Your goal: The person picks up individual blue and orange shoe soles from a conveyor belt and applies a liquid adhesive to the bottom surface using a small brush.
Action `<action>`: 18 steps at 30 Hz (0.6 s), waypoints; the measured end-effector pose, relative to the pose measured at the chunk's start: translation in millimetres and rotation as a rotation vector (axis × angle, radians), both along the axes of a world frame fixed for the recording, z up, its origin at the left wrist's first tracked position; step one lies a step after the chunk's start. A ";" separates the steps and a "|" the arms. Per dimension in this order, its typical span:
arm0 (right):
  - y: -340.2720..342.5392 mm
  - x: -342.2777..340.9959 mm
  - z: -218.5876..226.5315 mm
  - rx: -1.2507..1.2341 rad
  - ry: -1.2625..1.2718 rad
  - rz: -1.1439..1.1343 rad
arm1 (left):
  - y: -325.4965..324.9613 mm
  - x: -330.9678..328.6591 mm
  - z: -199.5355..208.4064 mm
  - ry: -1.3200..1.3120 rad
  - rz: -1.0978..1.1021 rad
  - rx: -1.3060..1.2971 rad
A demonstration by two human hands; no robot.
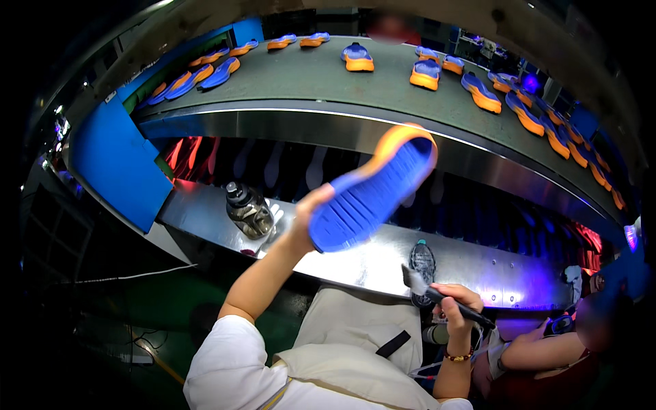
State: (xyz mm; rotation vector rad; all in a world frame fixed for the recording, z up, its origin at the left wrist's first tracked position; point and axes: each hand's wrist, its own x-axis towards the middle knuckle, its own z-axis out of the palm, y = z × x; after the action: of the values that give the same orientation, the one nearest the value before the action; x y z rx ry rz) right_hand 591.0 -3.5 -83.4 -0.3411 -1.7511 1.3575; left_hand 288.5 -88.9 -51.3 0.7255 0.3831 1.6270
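My left hand (309,213) is closed on one end of a shoe sole (369,195), holding it up above the metal ledge. The sole's grooved blue inner side faces me, and its orange rim curves around the far end. In my right hand (459,301) is a brush (418,281) with a black handle and a pale, flat head. The brush head points up and left, away from the raised sole. Just beyond it, a dark, sole-shaped thing (423,258) with a green tip lies on the ledge, partly covered by the brush.
The metal ledge (355,268) runs in front of me, with a dark bottle (249,210) at its left. Behind it a green conveyor belt (301,72) carries several blue and orange soles (484,94). Another person's arm (543,352) is close at right. A blue panel (113,164) stands left.
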 end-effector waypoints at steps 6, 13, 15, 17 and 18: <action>25.4 -8.9 -6.7 0.435 -0.158 -0.155 | 48.7 -142.8 79.4 -0.301 0.266 0.390; 82.8 -37.8 -21.1 0.757 -0.388 -0.385 | 151.2 -160.0 80.5 0.860 1.100 -0.412; 99.6 -52.1 -13.4 0.863 -0.489 -0.423 | 155.7 -137.8 91.8 1.403 0.902 -0.619; 117.8 -69.4 -2.3 0.947 -0.539 -0.430 | 168.8 -143.4 85.2 2.054 0.841 -0.730; 124.9 -75.3 6.9 0.987 -0.594 -0.454 | 174.4 -144.0 85.2 2.072 0.822 -0.781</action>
State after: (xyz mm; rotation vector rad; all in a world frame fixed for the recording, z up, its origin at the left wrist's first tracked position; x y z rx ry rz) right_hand 515.6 121.5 -76.4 -0.5521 -2.3894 -0.0310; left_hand 144.4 85.4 33.9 1.4479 2.8154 0.5116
